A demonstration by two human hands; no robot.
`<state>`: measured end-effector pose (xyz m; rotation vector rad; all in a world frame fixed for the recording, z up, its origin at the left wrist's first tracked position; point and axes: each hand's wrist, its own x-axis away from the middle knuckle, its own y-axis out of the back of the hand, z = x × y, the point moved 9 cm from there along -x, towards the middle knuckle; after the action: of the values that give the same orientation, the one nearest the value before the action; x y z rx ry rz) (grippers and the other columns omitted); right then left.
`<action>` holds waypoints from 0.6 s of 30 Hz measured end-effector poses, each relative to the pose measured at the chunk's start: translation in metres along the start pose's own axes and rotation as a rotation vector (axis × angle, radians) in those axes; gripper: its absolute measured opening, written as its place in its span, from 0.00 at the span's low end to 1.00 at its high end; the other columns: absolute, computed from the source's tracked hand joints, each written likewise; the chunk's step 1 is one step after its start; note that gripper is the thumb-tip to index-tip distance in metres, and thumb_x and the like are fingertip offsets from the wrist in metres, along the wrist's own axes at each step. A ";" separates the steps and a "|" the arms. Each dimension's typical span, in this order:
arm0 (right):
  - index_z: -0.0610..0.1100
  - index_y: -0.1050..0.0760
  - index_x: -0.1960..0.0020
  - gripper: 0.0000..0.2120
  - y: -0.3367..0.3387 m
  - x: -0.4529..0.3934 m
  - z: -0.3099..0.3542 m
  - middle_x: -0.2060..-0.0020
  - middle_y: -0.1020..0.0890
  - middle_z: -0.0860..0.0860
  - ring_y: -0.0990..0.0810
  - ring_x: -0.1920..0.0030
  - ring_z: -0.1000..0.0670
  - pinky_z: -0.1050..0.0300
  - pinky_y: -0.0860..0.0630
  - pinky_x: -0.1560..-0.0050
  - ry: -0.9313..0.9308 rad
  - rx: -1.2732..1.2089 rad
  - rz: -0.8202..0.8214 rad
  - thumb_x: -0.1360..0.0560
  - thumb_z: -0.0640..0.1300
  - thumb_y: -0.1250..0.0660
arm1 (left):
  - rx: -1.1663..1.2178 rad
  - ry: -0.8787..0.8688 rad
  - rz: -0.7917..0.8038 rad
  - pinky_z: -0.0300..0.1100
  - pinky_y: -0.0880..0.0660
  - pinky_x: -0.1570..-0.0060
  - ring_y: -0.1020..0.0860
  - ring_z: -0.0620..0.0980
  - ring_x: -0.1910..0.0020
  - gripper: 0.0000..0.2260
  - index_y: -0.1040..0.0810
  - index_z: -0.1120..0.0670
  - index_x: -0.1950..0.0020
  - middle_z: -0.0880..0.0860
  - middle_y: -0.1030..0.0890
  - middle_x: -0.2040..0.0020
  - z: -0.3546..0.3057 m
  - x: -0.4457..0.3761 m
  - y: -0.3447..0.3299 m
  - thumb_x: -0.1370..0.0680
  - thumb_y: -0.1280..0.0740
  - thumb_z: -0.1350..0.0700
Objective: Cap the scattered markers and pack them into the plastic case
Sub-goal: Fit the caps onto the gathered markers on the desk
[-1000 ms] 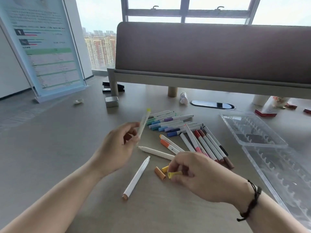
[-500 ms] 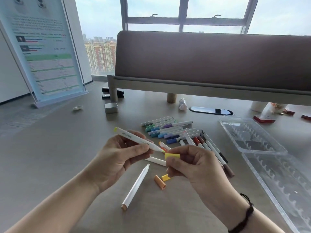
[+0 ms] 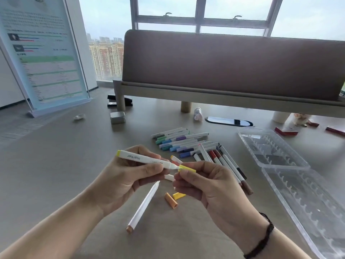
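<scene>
Yellow marker (image 3: 143, 159), centre of frame, lifted off the desk: left hand (image 3: 123, 176) has its fingers wrapped round the white barrel, tip pointing right. Right hand (image 3: 211, 186) pinches the yellow cap (image 3: 187, 168) between thumb and fingertips. Cap mouth is right at the tip, nearly in line; I judge it not yet seated.

Below the hands on the desk (image 3: 56, 174): one uncapped white marker (image 3: 143, 205) lying diagonally, with an orange end at lower left. Just right of it, two loose caps, one orange cap (image 3: 171, 200) and one darker yellow cap (image 3: 178, 195). Short white pieces show between the hands; I cannot tell what they belong to.

Behind the hands, a capped marker pile (image 3: 188, 143), greens, blues and purples fanned together, reds and browns running toward the right. Roughly twenty; overlap blocks an exact count.

Right edge of frame: clear plastic case (image 3: 306, 195), opened out in two slotted halves, and I see no markers in either.

Progress, as I read it: capping mostly done, at least two markers left to close. Packing not begun.
</scene>
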<state>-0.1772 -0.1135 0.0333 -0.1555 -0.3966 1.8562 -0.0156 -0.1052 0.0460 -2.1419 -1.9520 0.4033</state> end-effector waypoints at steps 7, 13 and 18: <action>0.33 0.17 0.53 0.13 0.003 -0.002 0.000 0.60 0.16 0.33 0.15 0.65 0.43 0.53 0.16 0.61 -0.023 -0.037 -0.020 0.36 0.36 0.27 | 0.032 -0.019 -0.030 0.43 0.18 0.60 0.14 0.57 0.58 0.23 0.16 0.60 0.59 0.67 0.16 0.54 -0.003 -0.002 0.005 0.48 0.13 0.55; 0.31 0.17 0.53 0.14 0.002 -0.001 0.000 0.62 0.16 0.33 0.15 0.66 0.42 0.54 0.17 0.63 -0.026 -0.028 -0.009 0.37 0.37 0.27 | 0.032 -0.014 -0.034 0.43 0.18 0.61 0.14 0.58 0.58 0.22 0.15 0.60 0.59 0.67 0.16 0.55 -0.003 -0.001 0.004 0.48 0.13 0.55; 0.31 0.18 0.54 0.14 0.001 0.000 0.001 0.62 0.16 0.33 0.15 0.67 0.43 0.55 0.17 0.64 -0.020 -0.016 0.002 0.37 0.37 0.26 | -0.006 -0.010 -0.036 0.42 0.18 0.62 0.14 0.57 0.60 0.08 0.15 0.60 0.62 0.66 0.16 0.56 -0.004 0.001 -0.001 0.39 0.24 0.64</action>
<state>-0.1781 -0.1134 0.0340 -0.1484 -0.4253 1.8581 -0.0152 -0.1042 0.0497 -2.1089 -1.9973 0.4030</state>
